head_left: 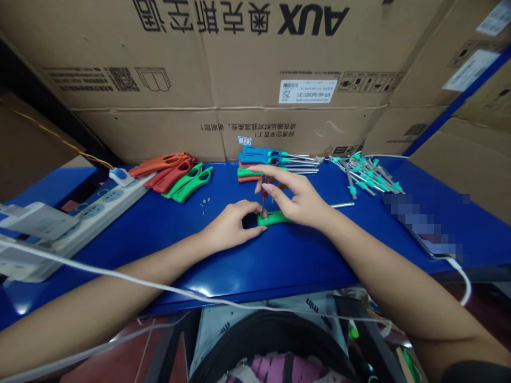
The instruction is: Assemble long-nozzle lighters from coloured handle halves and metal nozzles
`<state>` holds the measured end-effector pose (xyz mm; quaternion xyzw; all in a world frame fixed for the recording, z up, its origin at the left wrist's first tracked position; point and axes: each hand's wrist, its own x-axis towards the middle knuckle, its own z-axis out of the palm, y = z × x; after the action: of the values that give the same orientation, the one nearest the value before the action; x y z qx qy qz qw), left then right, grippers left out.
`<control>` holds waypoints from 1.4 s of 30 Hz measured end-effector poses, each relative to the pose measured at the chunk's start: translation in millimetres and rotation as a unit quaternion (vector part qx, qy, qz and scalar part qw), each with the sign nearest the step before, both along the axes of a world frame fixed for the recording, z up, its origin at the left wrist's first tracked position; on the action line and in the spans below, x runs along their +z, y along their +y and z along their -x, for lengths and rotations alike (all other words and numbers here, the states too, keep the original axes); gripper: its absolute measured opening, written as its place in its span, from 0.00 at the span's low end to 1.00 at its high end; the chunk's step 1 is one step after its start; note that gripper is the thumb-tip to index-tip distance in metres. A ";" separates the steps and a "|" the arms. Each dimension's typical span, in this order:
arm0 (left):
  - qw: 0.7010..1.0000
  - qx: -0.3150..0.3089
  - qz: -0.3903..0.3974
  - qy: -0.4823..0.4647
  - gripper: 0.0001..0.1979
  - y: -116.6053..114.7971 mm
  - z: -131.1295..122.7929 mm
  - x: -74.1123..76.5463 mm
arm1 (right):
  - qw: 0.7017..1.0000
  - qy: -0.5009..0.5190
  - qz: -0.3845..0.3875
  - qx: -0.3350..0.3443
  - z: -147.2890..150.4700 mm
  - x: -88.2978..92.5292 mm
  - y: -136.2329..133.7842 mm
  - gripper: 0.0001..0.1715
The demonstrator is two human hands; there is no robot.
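A green lighter [275,217] with a long metal tube lies on the blue table in front of me. My left hand [231,226] pinches its handle end between thumb and fingers. A small screwdriver [264,198] stands nearly upright, its tip on the green handle. My right hand [299,197] grips the screwdriver's dark red handle from above, and part of that handle is hidden by the fingers. Several tiny screws [205,202] are scattered left of the lighter.
Orange, red and green handle shells [175,175] lie at the back left beside a white power strip [96,213]. Lighters [259,155] are stacked behind my hands. Metal tubes with teal parts [369,175] and a phone [423,226] are at right. A white cable [191,293] crosses in front. Cardboard [247,64] stands behind.
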<state>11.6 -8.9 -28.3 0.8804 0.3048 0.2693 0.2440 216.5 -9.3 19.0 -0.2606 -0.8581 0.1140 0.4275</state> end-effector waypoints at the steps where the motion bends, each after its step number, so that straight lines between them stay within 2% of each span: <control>1: 1.000 0.000 0.000 0.001 0.08 0.0 0.0 0.0 | 1.000 0.005 -0.003 -0.008 -0.6 -0.5 0.9 0.19; 4: 1.000 0.005 -0.008 0.002 0.09 -0.1 -0.1 -0.1 | 0.997 -0.013 -0.059 -0.051 -4.0 -0.7 3.1 0.15; 6: 1.000 0.006 -0.011 0.001 0.09 0.0 0.0 0.0 | 0.995 -0.039 -0.079 -0.050 -4.7 0.5 2.4 0.16; 9: 1.000 0.003 -0.005 0.003 0.09 0.3 0.1 0.0 | 0.999 -0.028 -0.042 -0.015 -1.5 2.2 -0.7 0.22; 11: 1.000 0.001 -0.001 0.003 0.08 0.5 0.2 -0.3 | 1.000 0.001 -0.019 -0.010 0.5 1.9 -1.7 0.21; 14: 1.000 0.005 -0.008 0.000 0.09 0.5 0.2 -0.8 | 0.997 0.009 -0.063 -0.036 -0.3 0.5 -0.3 0.15; 17: 1.000 0.009 -0.011 0.003 0.09 0.0 0.1 -0.5 | 0.993 -0.021 -0.106 -0.038 -2.1 1.1 0.2 0.15; 21: 1.000 0.006 -0.003 0.003 0.08 -0.5 0.0 0.7 | 0.999 -0.025 -0.031 0.004 0.2 4.8 -3.2 0.21; 23: 1.000 0.004 -0.001 0.003 0.08 -0.4 0.1 0.7 | 1.000 -0.009 -0.012 0.004 0.3 5.5 -3.3 0.20; 26: 1.000 0.003 -0.010 0.004 0.09 0.4 0.4 -0.1 | 0.997 -0.004 -0.063 -0.038 -2.9 4.0 -0.1 0.14; 29: 1.000 0.002 -0.017 0.001 0.09 1.0 0.5 -0.6 | 0.991 -0.027 -0.113 -0.061 -5.2 2.2 2.2 0.17; 34: 1.000 0.001 -0.005 0.003 0.09 0.5 0.2 0.5 | 0.999 -0.007 -0.039 -0.023 -1.5 1.6 0.3 0.21; 36: 1.000 0.003 -0.005 0.005 0.09 0.3 0.3 0.5 | 0.998 0.005 -0.053 -0.045 -1.8 0.8 1.3 0.17; 39: 1.000 0.005 -0.011 0.004 0.09 0.4 0.4 0.0 | 0.990 -0.008 -0.115 -0.085 -3.9 -0.2 3.2 0.14; 42: 1.000 0.004 -0.010 0.003 0.09 0.6 0.3 -0.3 | 0.991 -0.034 -0.107 -0.066 -2.5 1.0 1.1 0.15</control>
<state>11.2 -8.3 -28.6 0.8824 0.3058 0.2710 0.2333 219.0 -8.3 20.0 -0.2728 -0.8604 -0.0161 0.4302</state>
